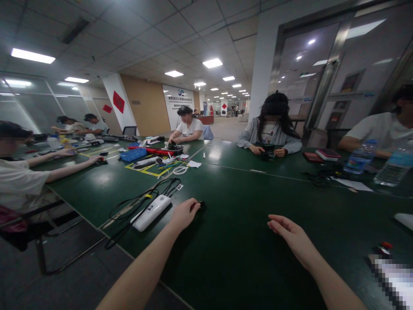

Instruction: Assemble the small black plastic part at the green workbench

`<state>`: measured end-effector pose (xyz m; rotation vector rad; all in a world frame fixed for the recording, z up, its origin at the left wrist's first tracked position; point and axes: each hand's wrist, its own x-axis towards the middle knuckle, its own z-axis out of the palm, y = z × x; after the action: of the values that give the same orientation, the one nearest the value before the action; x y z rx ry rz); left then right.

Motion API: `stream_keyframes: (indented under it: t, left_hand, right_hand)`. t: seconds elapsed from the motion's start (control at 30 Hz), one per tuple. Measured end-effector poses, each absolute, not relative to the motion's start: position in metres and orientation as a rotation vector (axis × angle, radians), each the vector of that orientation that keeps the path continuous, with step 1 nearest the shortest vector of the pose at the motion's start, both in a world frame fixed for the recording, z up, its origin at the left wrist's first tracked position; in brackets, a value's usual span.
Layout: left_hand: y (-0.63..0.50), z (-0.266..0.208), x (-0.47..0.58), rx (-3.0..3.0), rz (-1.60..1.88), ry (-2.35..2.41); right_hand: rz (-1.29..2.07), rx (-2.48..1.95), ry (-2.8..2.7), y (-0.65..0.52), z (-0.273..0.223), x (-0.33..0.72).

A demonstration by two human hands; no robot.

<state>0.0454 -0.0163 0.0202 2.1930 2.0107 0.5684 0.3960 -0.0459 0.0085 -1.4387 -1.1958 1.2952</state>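
While the left hand (184,214) pinches a small black object (201,204), seemingly light and rigid, the right hand (292,237) rests loosely open on the bench (232,241).

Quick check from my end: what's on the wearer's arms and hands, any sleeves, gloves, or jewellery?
Both forearms are bare as far as the picture shows; no sleeve edge is in view. The left hand and right hand wear no gloves. No watch, band, ring or marking shows on either wrist or on the fingers visible.
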Motion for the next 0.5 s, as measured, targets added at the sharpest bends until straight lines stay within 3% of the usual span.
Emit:
stream_keyframes:
  t: [0.5]
  left_hand:
    - [-0.0088, 0.0102, 0.0403, 2.045, 0.657, 2.046]
  right_hand:
    - [1.3, -1.429, -1.19, -0.047, 0.0095, 0.3937]
